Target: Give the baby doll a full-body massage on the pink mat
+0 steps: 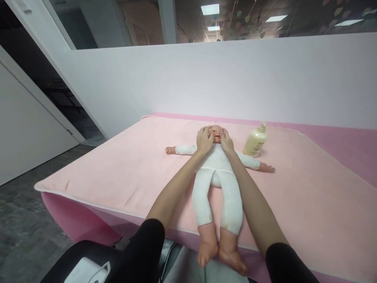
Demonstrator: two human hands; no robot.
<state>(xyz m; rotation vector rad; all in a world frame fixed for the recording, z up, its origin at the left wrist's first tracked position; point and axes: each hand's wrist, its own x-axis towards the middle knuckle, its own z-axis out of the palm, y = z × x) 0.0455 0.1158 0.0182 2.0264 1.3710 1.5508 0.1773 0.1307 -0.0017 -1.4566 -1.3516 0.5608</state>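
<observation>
A baby doll [217, 173] in a white bodysuit lies on its back on a pale pink towel [123, 173], arms spread, bare feet hanging over the near edge. My left hand [204, 140] cups the left side of the doll's head, fingers curved against its cheek. On the other side of the head, my right hand [227, 142] presses against the face in the same way. Between the two hands the doll's face [216, 136] shows. Both my forearms run along the doll's body.
A cream lotion bottle [255, 141] stands on the towel just right of the doll's head. The towel covers a pink padded table [347, 137] against a white wall. At bottom left is a dark and white object [85, 263]; grey floor lies at left.
</observation>
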